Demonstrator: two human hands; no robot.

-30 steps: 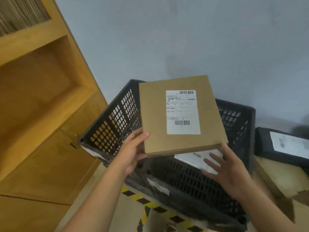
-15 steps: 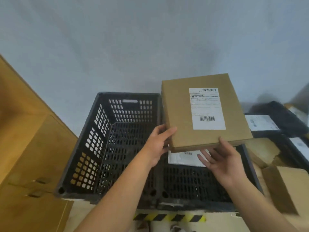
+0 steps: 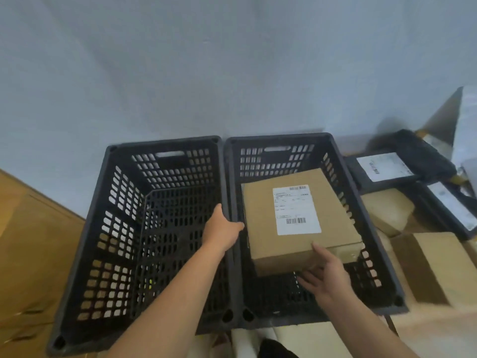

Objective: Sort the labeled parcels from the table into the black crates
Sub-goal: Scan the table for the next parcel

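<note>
Two black slatted crates stand side by side against the wall. The left crate (image 3: pixel 165 143) holds nothing. Inside the right crate (image 3: pixel 280 137) is a brown cardboard parcel (image 3: pixel 260 228) with a white barcode label, tilted a little and low between the walls. My right hand (image 3: pixel 325 277) grips its near edge, thumb on top and fingers underneath. My left hand (image 3: pixel 222 231) reaches over the rims between the crates, its straight fingers touching the parcel's left side.
On the table to the right lie black parcels with white labels (image 3: pixel 382 167) (image 3: pixel 449 208) and brown cardboard boxes (image 3: pixel 387 210) (image 3: pixel 438 264). A wooden cabinet (image 3: pixel 31 241) stands at the left. A grey wall runs close behind the crates.
The parcel has come down from above the crate rim into the right crate, and both hands went down with it. My view has swung right, showing both crates.
</note>
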